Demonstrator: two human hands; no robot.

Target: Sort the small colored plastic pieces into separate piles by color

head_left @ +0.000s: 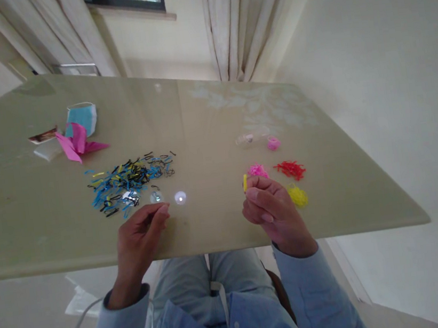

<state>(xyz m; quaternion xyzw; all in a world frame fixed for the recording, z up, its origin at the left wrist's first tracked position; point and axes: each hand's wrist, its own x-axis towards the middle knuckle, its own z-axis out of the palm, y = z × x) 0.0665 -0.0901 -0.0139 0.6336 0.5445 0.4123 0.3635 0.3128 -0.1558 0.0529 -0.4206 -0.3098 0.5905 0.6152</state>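
Observation:
My right hand [271, 205] pinches a small yellow rubber band [244, 183] between thumb and fingertips, raised above the table edge. Just behind it lies a small pile of pink rubber bands [258, 170], partly hidden by the hand. Red bands [290, 170] and a yellow heap of bands [298, 195] sit to its right. My left hand [144, 238] has thumb and forefinger pressed together; anything between them is too small to make out. Beyond that hand spreads a mixed pile of black, blue and yellow rubber bands [128, 178].
A pink folded paper shape [79, 142], a blue face mask [83, 119] and a small clear packet [47, 150] lie at the left. A clear plastic item [250, 138] and a pink coil [273, 143] are at the right. The table [212, 235] ends near my lap.

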